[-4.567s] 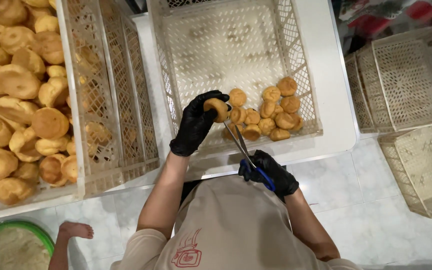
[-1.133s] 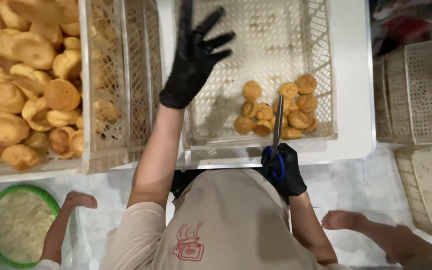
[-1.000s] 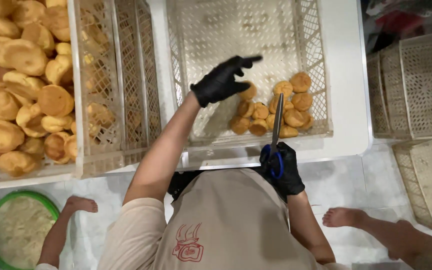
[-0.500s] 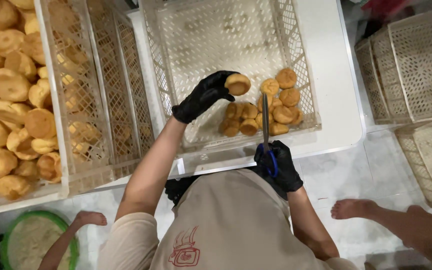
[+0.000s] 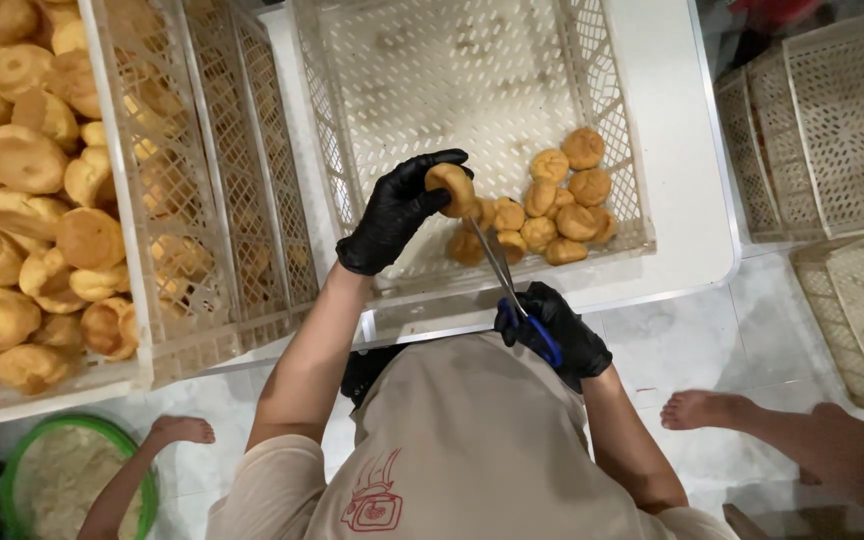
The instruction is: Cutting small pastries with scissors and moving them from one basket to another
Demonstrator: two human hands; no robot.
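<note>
My left hand (image 5: 397, 210), in a black glove, holds a round golden pastry puff (image 5: 452, 188) over the near edge of a white lattice crate (image 5: 422, 70). My right hand (image 5: 557, 335), also gloved, grips blue-handled scissors (image 5: 512, 290) whose blades point up to the underside of that puff. A small heap of similar puffs (image 5: 557, 205) lies in the crate's near right corner.
A second crate (image 5: 122, 250) on the left is full of golden puffs (image 5: 22, 200). Empty crates (image 5: 832, 130) are stacked at the right. A green bowl (image 5: 62, 480) sits on the floor at lower left. Other people's bare feet (image 5: 702, 408) rest on the tiled floor.
My left hand went from reaching empty over the crates to holding a puff near the crate's front. The scissors tilted from upright to meet the puff.
</note>
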